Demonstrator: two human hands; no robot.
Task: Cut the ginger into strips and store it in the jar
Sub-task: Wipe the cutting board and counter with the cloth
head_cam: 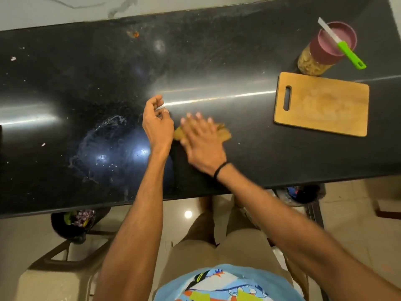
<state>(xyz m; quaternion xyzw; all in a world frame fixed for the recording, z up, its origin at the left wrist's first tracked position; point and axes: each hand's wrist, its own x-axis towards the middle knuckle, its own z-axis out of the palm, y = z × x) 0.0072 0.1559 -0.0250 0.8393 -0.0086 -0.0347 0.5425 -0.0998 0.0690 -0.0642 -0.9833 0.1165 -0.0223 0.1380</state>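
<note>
My right hand (200, 137) lies flat with straight fingers on a yellow cloth (223, 132) on the black counter (108, 72); the hand is blurred. My left hand (157, 122) hovers just left of it, fingers loosely curled, holding nothing. At the far right stands a clear jar (312, 61) filled with pale strips, closed by a maroon lid (332, 42). A knife (342, 47) with a green handle lies across that lid. A bare wooden cutting board (325, 105) lies in front of the jar.
Wet smears and small crumbs mark the counter's left half. Below the front edge sit a dark bin (73, 222) with vegetable scraps at left and another bin (301, 193) at right. A plastic stool (60, 268) stands on the floor at lower left.
</note>
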